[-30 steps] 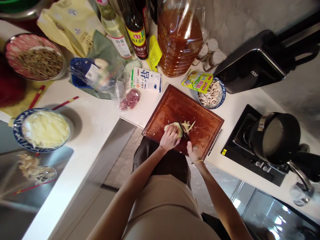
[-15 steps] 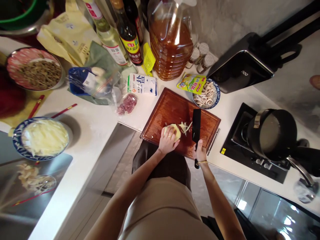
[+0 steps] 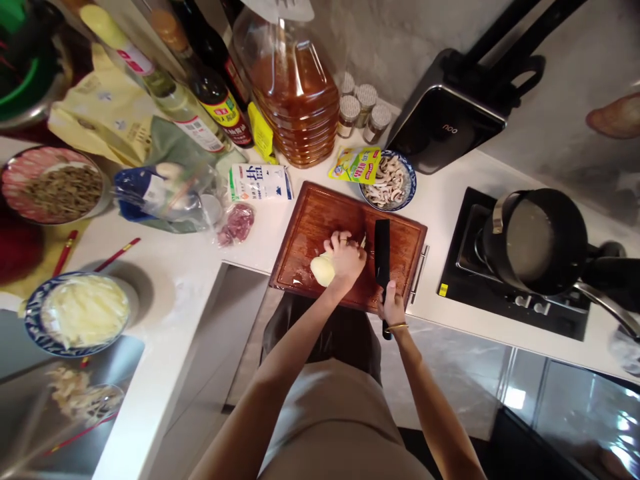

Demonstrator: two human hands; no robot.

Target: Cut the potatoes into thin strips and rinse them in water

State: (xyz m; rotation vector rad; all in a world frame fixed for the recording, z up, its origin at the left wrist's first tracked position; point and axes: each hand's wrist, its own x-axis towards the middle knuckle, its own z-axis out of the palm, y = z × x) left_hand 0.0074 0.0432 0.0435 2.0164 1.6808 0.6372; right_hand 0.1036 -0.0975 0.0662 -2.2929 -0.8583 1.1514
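A reddish wooden cutting board [image 3: 310, 223] lies on the white counter in front of me. My left hand [image 3: 345, 257] is curled over the cut strips [image 3: 363, 241] at the board's middle, right beside a pale peeled potato [image 3: 323, 269]. My right hand [image 3: 391, 308] grips the handle of a black cleaver [image 3: 383, 250], whose blade lies flat on the board just right of my left hand.
A blue-rimmed bowl of sliced mushrooms [image 3: 389, 187] and a yellow packet [image 3: 355, 165] sit behind the board. Oil jug [image 3: 293, 100], bottles, salt bag [image 3: 260, 183] and meat [image 3: 236, 223] stand at left back. A pot [image 3: 533, 240] is on the stove at right. A bowl of shredded potato [image 3: 83, 310] is at far left.
The cleaver went from cutting upright at the potato to lying flat on the board to the right. My left hand moved off the potato onto the cut strips.
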